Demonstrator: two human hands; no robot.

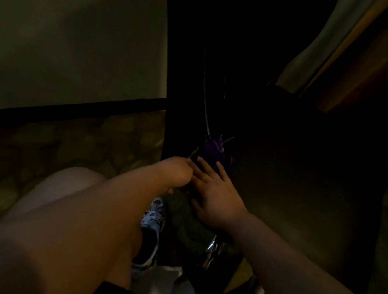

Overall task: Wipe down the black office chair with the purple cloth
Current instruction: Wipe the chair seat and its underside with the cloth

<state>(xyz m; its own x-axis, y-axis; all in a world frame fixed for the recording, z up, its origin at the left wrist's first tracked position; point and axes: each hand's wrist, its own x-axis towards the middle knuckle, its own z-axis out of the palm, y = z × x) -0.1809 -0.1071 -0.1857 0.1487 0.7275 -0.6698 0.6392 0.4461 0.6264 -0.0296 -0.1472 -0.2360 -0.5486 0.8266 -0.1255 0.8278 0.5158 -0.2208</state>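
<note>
Hands sit side by side, touching, in the dim head view. The right hand (pixel 216 195) lies flat, fingers straight, on the black office chair (pixel 281 197). The purple cloth (pixel 215 150) is bunched just beyond its fingertips. The left hand's (pixel 177 173) grip cannot be told.

The floor (pixel 49 145) is dim carpet with a mottled olive-brown pattern, edged by a black baseboard (pixel 68 105). A white patterned sneaker (pixel 154 214) and the black office chair (pixel 249 155) stand on it.
</note>
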